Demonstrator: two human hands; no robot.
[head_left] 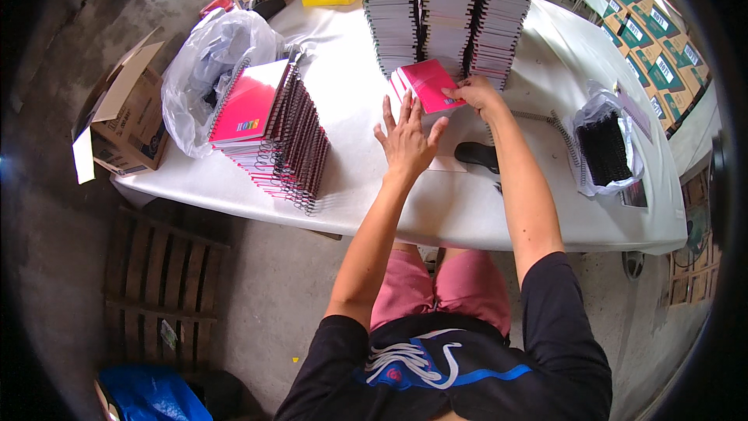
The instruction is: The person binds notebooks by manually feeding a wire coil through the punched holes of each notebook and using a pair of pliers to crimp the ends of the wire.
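Pink, stiff-covered notebook point(427, 84) looked light; right hand point(477, 93) pinched its edge, left hand point(405, 139) hovered, fingers spread.

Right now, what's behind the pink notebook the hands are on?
Behind the pink notebook stand three tall stacks of notebooks on the white table. The right hand grips its edge; whatever lies beneath it is covered.

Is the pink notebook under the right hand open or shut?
Shut. The pink notebook lies flat on the white table with its cover closed; the right hand grips its right edge.
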